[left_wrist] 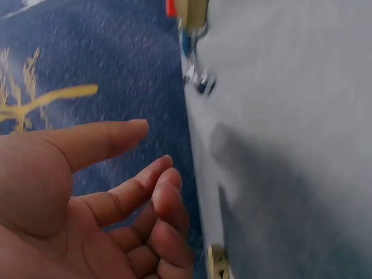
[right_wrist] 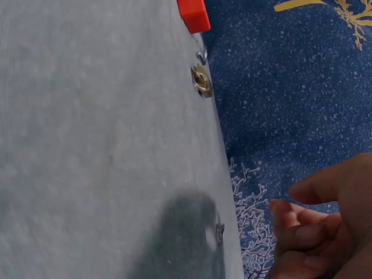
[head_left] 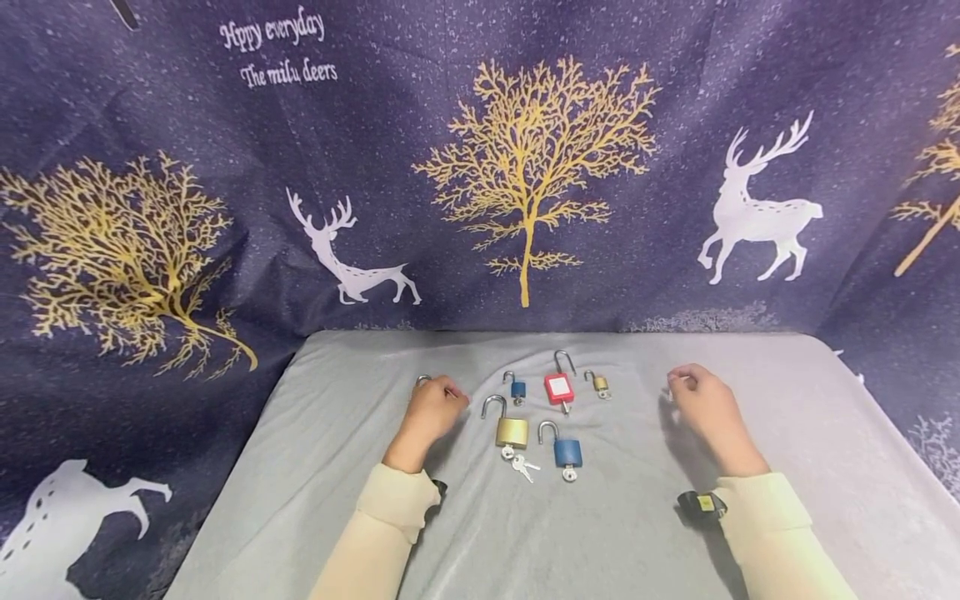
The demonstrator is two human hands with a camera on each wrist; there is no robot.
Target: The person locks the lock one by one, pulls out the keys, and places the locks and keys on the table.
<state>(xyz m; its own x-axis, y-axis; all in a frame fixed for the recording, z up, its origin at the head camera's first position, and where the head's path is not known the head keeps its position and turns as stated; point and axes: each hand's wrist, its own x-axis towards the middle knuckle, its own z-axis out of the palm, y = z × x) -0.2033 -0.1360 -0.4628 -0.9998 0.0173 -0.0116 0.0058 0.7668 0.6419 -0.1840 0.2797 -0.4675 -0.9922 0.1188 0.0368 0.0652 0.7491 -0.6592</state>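
Note:
My left hand [head_left: 435, 410] hovers over the left part of the table, left of the large brass padlock [head_left: 513, 434]. Its thumb and fingers stand apart with nothing between them. A metal shackle [head_left: 423, 379] peeks out behind this hand, which hides the rest; the left wrist view has a brass padlock body [left_wrist: 218, 263] below the fingers. My right hand [head_left: 708, 414] is on the right side, fingers loosely bent and holding nothing. Beneath it lies a small silver piece, perhaps a key [right_wrist: 220, 232]. Between the hands are a red padlock [head_left: 558, 388] and a large blue padlock [head_left: 567, 453].
A small blue padlock [head_left: 518, 390] and a small brass padlock [head_left: 601, 383] lie toward the back. The padlocks in the middle have raised shackles and keys inserted. Loose keys [head_left: 525, 467] lie by the large brass padlock. A printed curtain [head_left: 465, 317] hangs behind the grey-covered table [head_left: 600, 542].

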